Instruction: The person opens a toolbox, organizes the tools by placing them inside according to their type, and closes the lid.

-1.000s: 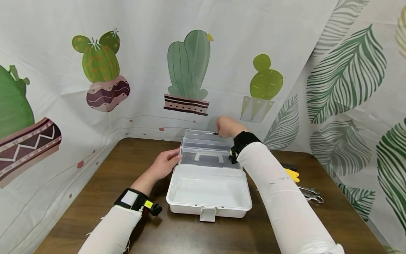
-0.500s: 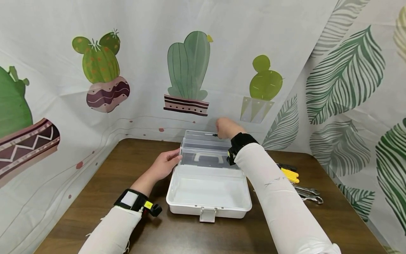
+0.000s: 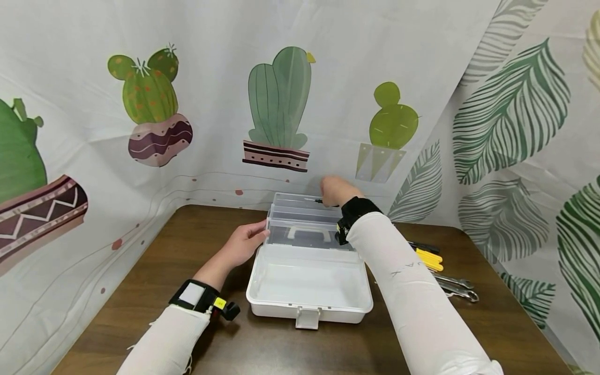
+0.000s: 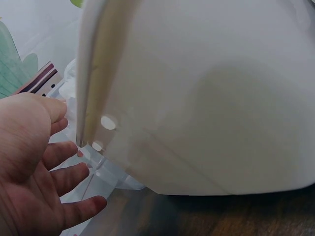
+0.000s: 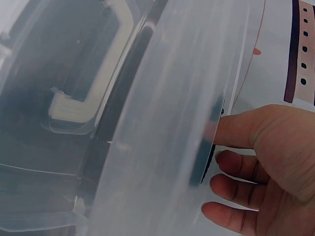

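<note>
A white storage box (image 3: 309, 281) stands on the table with its clear lid (image 3: 300, 237) raised at the back. A white handle (image 3: 308, 227) shows through the lid. My left hand (image 3: 241, 242) holds the lid's left edge, thumb in front and fingers behind; in the left wrist view these fingers are bent and spread beside the box wall (image 4: 197, 113). At the lid's top compartment, my right hand (image 3: 336, 190) grips a slim dark tool (image 3: 319, 201) with a thin metal tip pointing left. In the right wrist view the translucent plastic (image 5: 162, 118) covers part of that tool.
Right of the box lie yellow-handled pliers (image 3: 428, 259), several metal wrenches (image 3: 457, 289) and a dark tool (image 3: 424, 246), partly behind the right sleeve. A latch (image 3: 307, 317) hangs at the box front. Printed fabric (image 3: 211, 130) hangs behind the table (image 3: 164, 265).
My right hand has shifted slightly left and down, and the dark tool has dropped a little with it. The left hand and the box hold still.
</note>
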Demonstrator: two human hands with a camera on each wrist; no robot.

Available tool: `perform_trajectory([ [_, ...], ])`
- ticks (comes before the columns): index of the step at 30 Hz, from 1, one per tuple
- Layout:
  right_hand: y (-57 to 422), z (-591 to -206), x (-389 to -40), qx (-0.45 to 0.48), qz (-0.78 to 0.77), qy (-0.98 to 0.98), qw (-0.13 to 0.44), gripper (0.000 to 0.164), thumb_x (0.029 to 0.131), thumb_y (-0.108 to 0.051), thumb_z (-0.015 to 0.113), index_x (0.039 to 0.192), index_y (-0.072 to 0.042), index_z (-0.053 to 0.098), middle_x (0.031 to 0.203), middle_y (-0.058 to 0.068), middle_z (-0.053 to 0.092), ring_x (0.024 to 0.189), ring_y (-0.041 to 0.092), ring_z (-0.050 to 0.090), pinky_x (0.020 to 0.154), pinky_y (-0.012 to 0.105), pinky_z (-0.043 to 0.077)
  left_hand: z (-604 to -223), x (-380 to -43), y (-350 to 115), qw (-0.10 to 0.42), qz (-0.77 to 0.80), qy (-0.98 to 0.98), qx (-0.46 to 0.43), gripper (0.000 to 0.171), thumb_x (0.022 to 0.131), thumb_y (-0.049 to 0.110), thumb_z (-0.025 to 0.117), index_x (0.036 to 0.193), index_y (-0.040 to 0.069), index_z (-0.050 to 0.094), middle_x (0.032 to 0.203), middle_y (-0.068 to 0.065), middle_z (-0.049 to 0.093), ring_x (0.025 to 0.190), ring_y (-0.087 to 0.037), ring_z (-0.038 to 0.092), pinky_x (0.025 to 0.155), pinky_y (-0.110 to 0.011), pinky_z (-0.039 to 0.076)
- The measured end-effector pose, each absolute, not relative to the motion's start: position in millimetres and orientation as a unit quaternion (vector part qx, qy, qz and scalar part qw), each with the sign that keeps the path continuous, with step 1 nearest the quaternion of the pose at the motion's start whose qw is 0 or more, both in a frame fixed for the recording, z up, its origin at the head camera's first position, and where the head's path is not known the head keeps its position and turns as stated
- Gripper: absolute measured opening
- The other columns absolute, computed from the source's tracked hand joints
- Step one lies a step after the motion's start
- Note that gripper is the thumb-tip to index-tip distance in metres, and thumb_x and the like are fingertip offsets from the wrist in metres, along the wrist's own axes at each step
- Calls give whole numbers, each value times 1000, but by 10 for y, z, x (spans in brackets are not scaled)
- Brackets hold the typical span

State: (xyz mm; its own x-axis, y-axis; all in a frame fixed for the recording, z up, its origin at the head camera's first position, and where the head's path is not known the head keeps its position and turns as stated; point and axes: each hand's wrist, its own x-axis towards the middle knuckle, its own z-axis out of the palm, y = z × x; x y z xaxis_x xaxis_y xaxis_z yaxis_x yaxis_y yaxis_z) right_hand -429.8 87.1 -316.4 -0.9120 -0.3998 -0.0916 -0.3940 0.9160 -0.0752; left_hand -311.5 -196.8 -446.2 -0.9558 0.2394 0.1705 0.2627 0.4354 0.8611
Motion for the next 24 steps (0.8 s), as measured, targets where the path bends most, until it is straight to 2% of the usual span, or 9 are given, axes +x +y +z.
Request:
perform_trajectory([
  [6,894,-3142,-4267,-209,-34,975,62,8,91,-8,62,93,-10,69,101,7,70,92,25,60,85,39,54,-4464,-3110,-1946,12,-508,-849,-148,51,107,33,55,154,13,49,155,-9,53,143,-29,51,115,-53,45],
  [9,902,-3136,-4267,-213,-39,974,68,8,92,-9,61,86,-11,66,94,5,66,87,24,56,81,37,50,-4463,-3106,-1938,14,-507,-849,-150,51,107,33,55,154,12,49,155,-10,53,144,-29,51,115,-53,45],
  [13,895,-3124,-4285,-214,-45,972,89,28,93,-13,61,67,-16,51,71,-1,48,70,19,43,69,33,42,-4448,-3103,-1944,19,-501,-851,-154,52,108,33,54,154,11,47,156,-11,52,144,-30,50,115,-52,45],
  [16,892,-3103,-4283,-212,-55,969,119,37,95,-16,58,62,-18,40,63,-3,34,61,16,35,61,31,39,-4440,-3100,-1950,20,-499,-852,-157,52,108,33,54,154,10,47,156,-11,51,145,-31,50,116,-52,44],
  [17,895,-3094,-4273,-212,-60,967,129,37,96,-17,57,63,-19,40,63,-4,33,60,15,34,59,30,40,-4439,-3099,-1953,22,-498,-852,-159,52,108,32,54,155,10,47,157,-11,51,145,-31,49,116,-53,44],
  [18,904,-3075,-4245,-215,-64,965,137,32,97,-19,55,66,-17,47,66,-3,39,62,15,38,60,30,42,-4438,-3100,-1955,23,-497,-852,-161,52,108,32,53,155,9,46,157,-12,51,145,-31,49,115,-53,44],
  [22,921,-3026,-4162,-219,-81,958,165,25,99,-19,50,75,-14,50,72,0,40,63,16,37,56,29,41,-4443,-3103,-1956,22,-500,-851,-160,52,108,32,54,155,10,46,157,-12,51,145,-31,49,116,-53,44],
  [24,946,-3004,-4101,-231,-88,955,163,22,100,-19,50,87,-10,65,82,2,54,68,16,46,60,30,45,-4449,-3107,-1952,21,-500,-851,-160,52,108,32,53,155,9,46,157,-12,51,145,-31,49,116,-53,44],
])
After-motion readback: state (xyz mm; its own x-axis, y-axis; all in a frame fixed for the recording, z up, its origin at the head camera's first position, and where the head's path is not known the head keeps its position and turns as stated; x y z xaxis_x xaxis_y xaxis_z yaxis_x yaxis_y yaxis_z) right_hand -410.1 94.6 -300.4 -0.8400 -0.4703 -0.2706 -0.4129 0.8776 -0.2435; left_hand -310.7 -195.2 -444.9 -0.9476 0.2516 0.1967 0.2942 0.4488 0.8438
